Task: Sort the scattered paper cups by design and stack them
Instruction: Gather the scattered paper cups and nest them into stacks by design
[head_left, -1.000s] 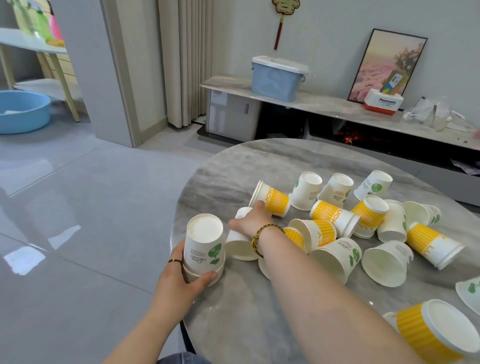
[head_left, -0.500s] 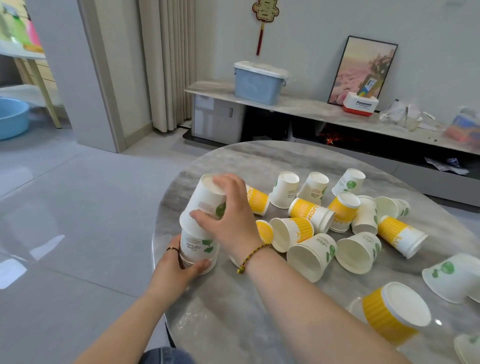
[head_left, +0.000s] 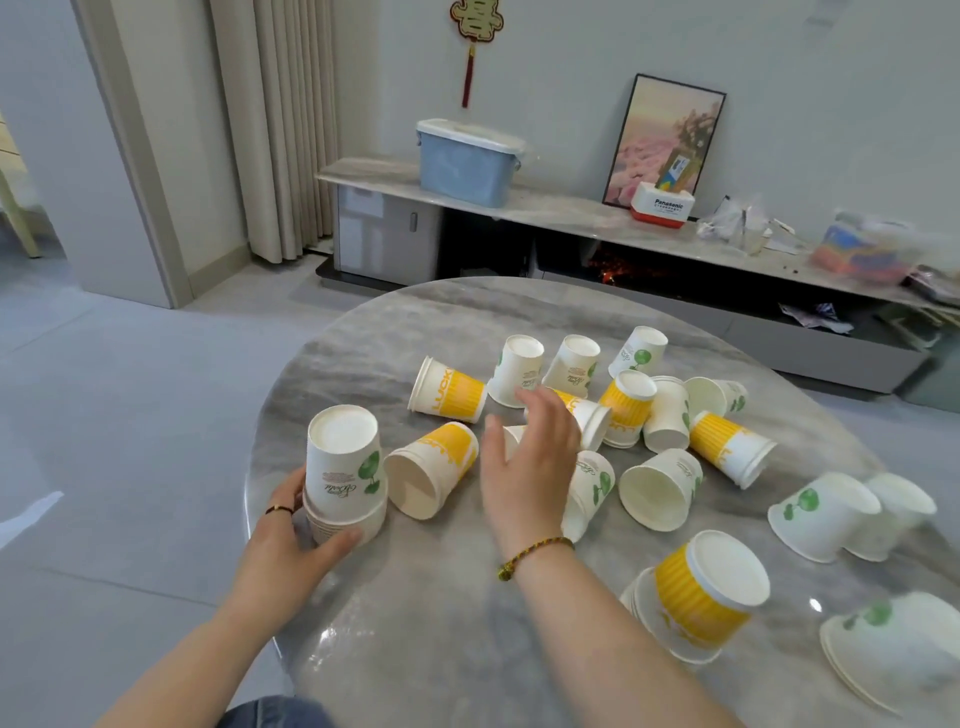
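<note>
I keep my left hand (head_left: 283, 540) w/ its grip wrapped on the leaf-cup stack (head_left: 345, 475) at the surface (head_left: 415, 623) edge, right hand (head_left: 524, 462) spread & empty over the pile, so next I'd take one leaf cup (head_left: 589, 491) by its side, not a yellow one.

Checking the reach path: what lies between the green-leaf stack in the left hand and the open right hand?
Head view: one yellow-banded cup on its side lies between the green-leaf stack at the left hand and the right hand.
</note>
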